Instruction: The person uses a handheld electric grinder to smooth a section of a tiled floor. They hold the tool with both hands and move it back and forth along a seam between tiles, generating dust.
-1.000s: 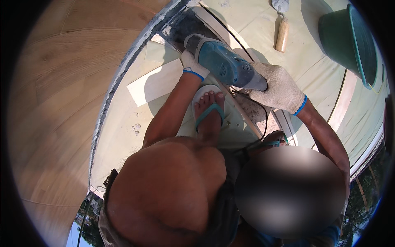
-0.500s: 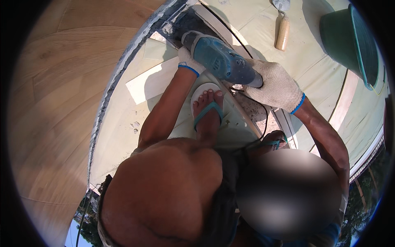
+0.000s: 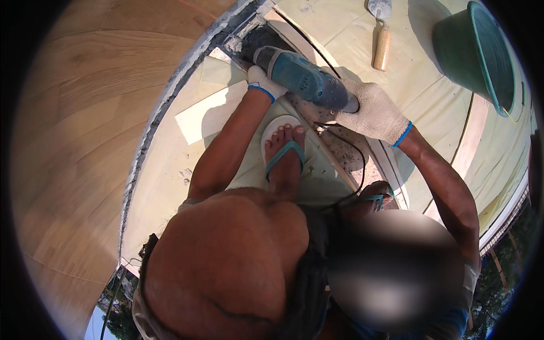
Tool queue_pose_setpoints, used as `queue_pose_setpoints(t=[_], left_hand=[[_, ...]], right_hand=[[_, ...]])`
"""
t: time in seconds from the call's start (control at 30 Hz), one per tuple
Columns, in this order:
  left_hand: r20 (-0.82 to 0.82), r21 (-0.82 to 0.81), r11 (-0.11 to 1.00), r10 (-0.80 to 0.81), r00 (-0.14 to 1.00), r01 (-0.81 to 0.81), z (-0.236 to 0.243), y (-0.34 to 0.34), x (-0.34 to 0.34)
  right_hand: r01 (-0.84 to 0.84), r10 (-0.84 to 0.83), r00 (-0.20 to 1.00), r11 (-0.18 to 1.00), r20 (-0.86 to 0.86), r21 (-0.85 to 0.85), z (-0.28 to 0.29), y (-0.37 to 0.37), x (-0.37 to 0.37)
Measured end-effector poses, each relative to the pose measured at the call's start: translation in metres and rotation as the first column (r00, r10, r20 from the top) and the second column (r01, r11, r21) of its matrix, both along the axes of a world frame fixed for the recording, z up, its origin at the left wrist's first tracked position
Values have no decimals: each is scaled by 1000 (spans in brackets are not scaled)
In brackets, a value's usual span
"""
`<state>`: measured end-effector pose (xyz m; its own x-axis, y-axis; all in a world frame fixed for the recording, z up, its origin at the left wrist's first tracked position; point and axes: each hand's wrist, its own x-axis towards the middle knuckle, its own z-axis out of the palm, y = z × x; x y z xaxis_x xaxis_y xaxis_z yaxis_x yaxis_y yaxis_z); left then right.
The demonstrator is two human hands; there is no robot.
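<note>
A blue and dark grey corded power drill (image 3: 303, 79) lies at a slant between my two gloved hands, its front end pointing to the far left. My left hand (image 3: 266, 84), in a pale knit glove with a blue cuff, grips the underside near the front collar. The rear end is in the grasp of my right hand (image 3: 374, 113), in a matching glove; the handle itself is mostly hidden. A black cable (image 3: 360, 156) loops down below the right hand. The drill's tip is lost in the shadowed recess (image 3: 263, 37) by the wall's foot.
Wood-patterned panelling (image 3: 96, 130) stands on the left, edged with rough grey mortar (image 3: 148, 124). A trowel (image 3: 383, 48) and a green bucket (image 3: 473, 56) are at the far right. A pale board (image 3: 209, 113) lies beside my sandalled foot (image 3: 286, 150); a strip of wood (image 3: 326, 144) runs past it.
The view has shifted slightly, so trowel and bucket appear a little farther left. Both hands keep hold of the drill, which has hardly moved.
</note>
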<state>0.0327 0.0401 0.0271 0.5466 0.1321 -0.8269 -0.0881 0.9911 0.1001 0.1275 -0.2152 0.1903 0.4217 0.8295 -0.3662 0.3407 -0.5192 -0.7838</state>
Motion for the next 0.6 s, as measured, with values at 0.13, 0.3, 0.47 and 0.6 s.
queue_pose_setpoints(t=[0.13,0.3,0.47,0.6], left_hand=[[35,114,993,-47,998,43,3,9,-16],[159,-54,997,-48,986,58,-5,10,-27],[110,-139,990,34,993,-19,-13,0,13],[103,-122,992,-31,994,44,-19,14,9]], right_hand=[[-13,6,995,997,100,70,8,9,-15],[-86,84,988,996,128,7,23,11,1],[-15,13,999,998,-37,-62,6,-5,44],[-11,11,1000,1000,-5,-11,1,0,36]])
